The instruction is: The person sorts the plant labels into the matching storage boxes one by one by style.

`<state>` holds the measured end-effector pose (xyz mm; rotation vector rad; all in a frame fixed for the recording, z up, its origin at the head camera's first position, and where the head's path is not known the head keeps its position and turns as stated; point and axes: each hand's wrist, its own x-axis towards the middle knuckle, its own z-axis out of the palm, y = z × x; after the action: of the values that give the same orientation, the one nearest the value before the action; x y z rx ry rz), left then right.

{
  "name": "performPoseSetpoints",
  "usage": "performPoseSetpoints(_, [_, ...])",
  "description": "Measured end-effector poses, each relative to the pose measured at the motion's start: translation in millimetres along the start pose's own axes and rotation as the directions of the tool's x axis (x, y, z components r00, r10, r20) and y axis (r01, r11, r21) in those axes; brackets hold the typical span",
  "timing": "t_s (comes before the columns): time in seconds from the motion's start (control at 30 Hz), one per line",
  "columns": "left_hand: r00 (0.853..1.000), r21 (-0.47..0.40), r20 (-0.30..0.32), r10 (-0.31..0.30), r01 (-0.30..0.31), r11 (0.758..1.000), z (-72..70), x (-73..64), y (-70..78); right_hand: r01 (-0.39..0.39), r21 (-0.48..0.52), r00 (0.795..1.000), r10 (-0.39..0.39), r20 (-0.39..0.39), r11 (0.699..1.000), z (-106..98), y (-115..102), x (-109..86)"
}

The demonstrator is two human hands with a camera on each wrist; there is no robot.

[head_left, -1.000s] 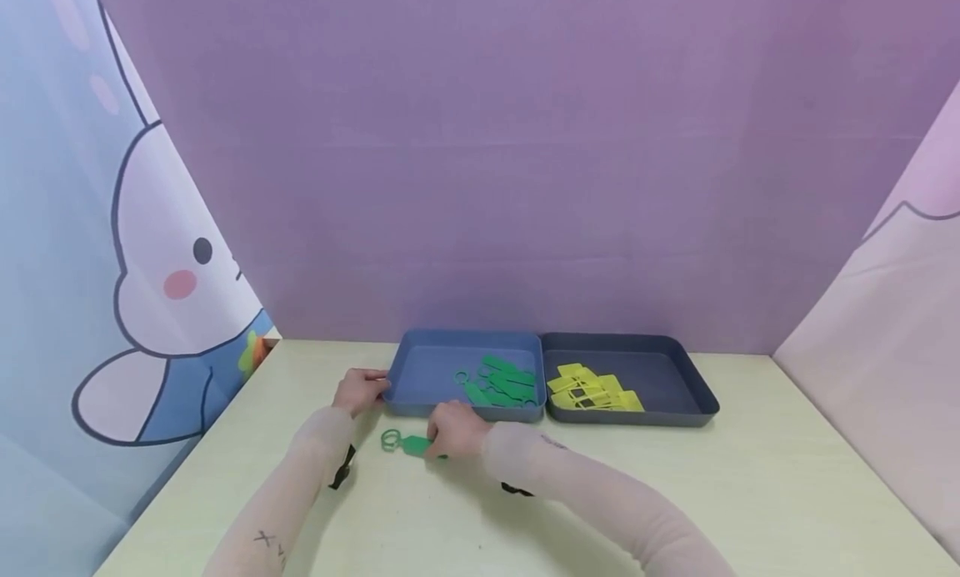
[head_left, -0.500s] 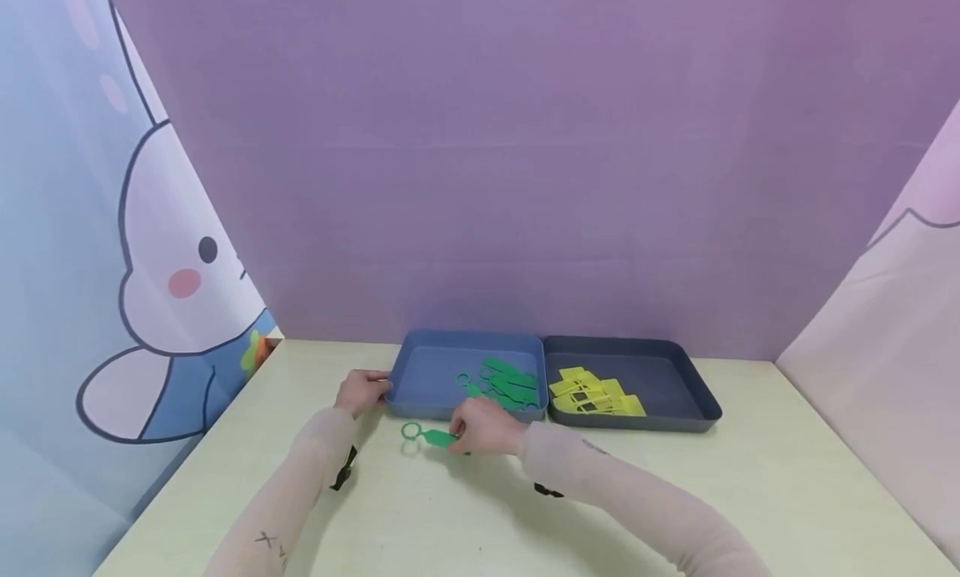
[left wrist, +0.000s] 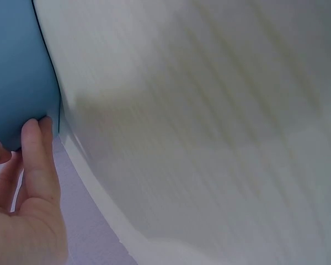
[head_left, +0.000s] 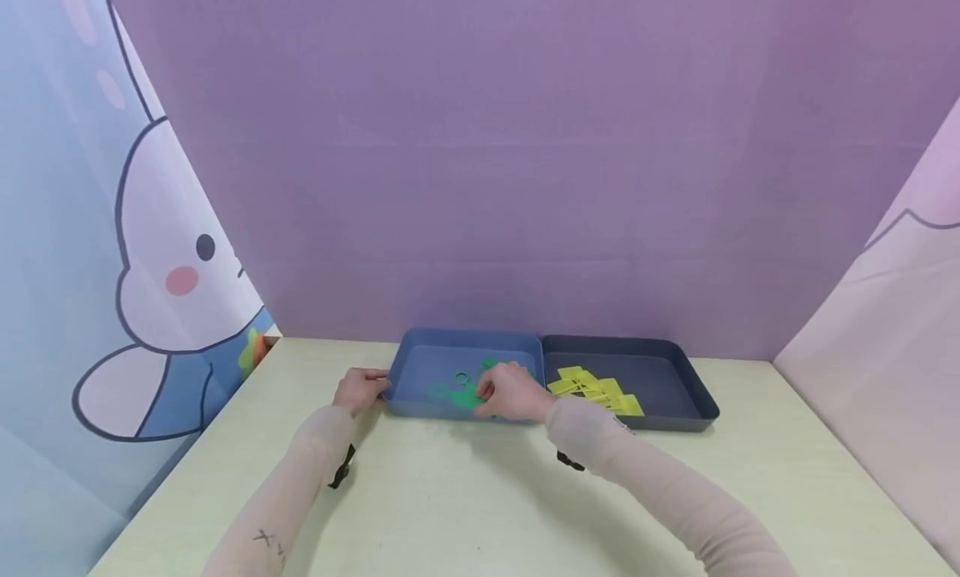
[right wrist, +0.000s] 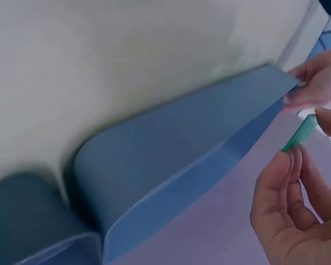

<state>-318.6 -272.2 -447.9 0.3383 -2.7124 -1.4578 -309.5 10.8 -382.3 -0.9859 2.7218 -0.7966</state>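
My left hand point(head_left: 362, 389) grips the left side of a shallow blue tray point(head_left: 426, 362). In the left wrist view its fingers point(left wrist: 39, 160) lie against the tray's outer wall. Above the tray's front part, my right hand point(head_left: 516, 392) pinches a flat green plastic tag point(right wrist: 301, 132) between thumb and fingertips. The tag's ring end points left and is blurred in the head view. Other green tags point(head_left: 489, 363) lie inside the blue tray, mostly hidden behind the right hand.
A dark grey tray point(head_left: 645, 373) stands against the blue tray's right side. Several yellow tags point(head_left: 603, 389) lie overlapped in its left part. The pale tabletop point(head_left: 420, 494) stretches in front of both trays, and a purple cloth backdrop point(head_left: 525, 185) hangs behind.
My right hand has lifted the green tag from the table and carried it right and back over the blue tray. The left hand stays on the tray's left side.
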Motion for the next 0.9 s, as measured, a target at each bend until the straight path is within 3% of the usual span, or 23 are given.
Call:
performPoseSetpoints(0.5, [1.000,0.011,-0.009,0.000,0.001,1.000,-0.6,-6.2,1.3,-0.163,0.024,0.983,0.164,-0.080,0.986,-11.8,34.7,20.3])
performPoseSetpoints(0.9, [1.000,-0.016,-0.010,-0.001,0.001,1.000,0.2,-4.1,0.6,-0.213,0.004,0.972,0.213,-0.097,0.977,1.9,45.1,42.0])
